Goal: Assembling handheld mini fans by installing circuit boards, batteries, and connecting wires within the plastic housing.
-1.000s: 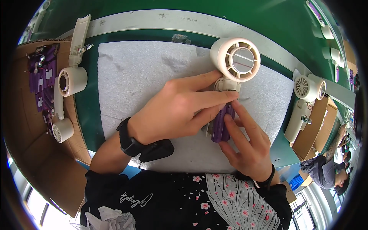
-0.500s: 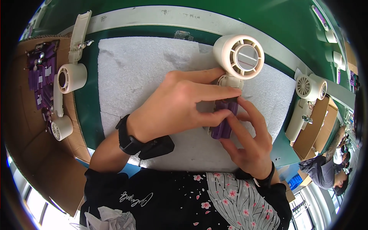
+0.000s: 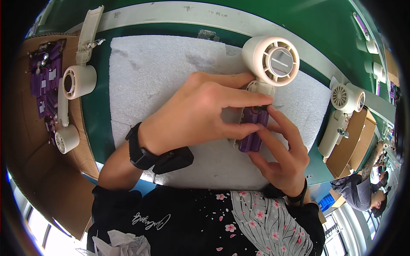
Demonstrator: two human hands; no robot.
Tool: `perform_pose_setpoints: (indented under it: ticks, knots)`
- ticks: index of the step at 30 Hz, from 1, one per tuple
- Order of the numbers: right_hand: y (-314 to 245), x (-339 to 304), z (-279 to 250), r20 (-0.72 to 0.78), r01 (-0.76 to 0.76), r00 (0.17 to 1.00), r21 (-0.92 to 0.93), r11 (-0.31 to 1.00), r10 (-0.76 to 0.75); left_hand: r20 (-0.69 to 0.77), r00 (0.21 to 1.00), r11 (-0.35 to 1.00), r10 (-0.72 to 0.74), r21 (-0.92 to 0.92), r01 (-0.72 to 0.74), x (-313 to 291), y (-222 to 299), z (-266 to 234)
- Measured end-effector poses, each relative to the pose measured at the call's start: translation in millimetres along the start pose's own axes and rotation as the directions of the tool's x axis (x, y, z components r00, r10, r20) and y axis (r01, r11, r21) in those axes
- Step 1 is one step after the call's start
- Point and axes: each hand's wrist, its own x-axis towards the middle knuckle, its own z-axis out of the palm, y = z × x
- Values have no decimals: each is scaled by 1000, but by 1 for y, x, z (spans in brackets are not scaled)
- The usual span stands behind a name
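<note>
The left hand [image 3: 200,113] lies flat and long over the handle of a cream handheld fan [image 3: 269,68], its fingers stretched across and its fingertips pressing on a purple battery pack [image 3: 253,130] that sits in the opened handle; the right hand [image 3: 284,155] comes up from below, thumb and first fingers closed in a pinch on the same pack's near end and side. The fan lies on a white foam sheet [image 3: 153,72] in the middle of the green bench [image 3: 265,13], its round head pointing away. By my judgement the pack is being seated in the handle, and it goes best with even pressure along its length, not at one corner, keeping any wires near the top end free of the edge; whether wires are trapped there cannot be told, as the fingers hide the joint. Off to the left, more cream fan shells [image 3: 79,81] and purple packs [image 3: 45,81] rest on brown cardboard [image 3: 47,179]; further fans [image 3: 344,102] lie to the right
</note>
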Motion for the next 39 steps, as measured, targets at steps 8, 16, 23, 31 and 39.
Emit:
perform_pose_setpoints:
  ticks: [8,16,23,31,39]
  knots:
    - [6,1,11,-120,27,993,81,996,-17,11,1000,1000,-12,-28,12,0,0,0]
    - [11,4,5,-11,21,1000,145,989,-20,-16,1000,999,-6,-36,5,0,0,3]
    - [1,11,8,-12,-112,993,113,987,114,15,995,993,-102,-60,102,0,3,1]
    - [5,14,4,8,-68,998,82,994,67,31,991,986,-134,-100,136,2,7,-1]
    - [2,-1,5,-17,60,998,-56,997,-61,70,994,987,-84,-128,92,0,6,1]
